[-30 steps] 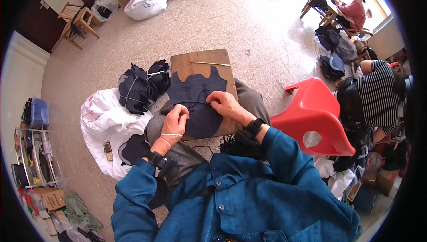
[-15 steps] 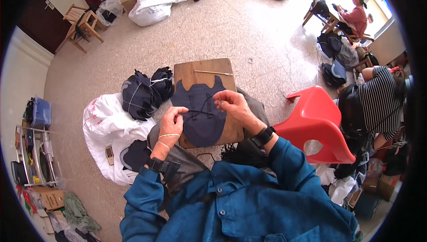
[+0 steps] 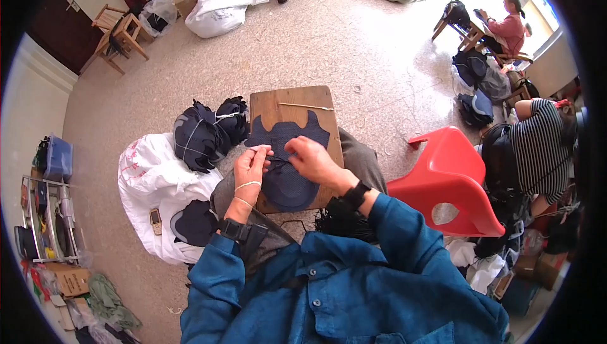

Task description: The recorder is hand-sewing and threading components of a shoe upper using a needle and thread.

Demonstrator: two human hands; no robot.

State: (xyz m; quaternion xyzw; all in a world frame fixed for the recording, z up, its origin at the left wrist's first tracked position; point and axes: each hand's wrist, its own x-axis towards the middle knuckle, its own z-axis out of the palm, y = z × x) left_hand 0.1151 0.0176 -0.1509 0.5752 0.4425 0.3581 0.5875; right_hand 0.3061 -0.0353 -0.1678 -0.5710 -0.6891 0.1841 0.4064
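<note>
One bag holds dark material; left hand pinches cord; right hand, grip unclear.

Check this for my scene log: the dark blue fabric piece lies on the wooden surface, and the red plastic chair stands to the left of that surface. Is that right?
Not quite: the head view shows the red plastic chair to the right of the wooden surface. The dark blue fabric piece does lie on that surface.
</note>
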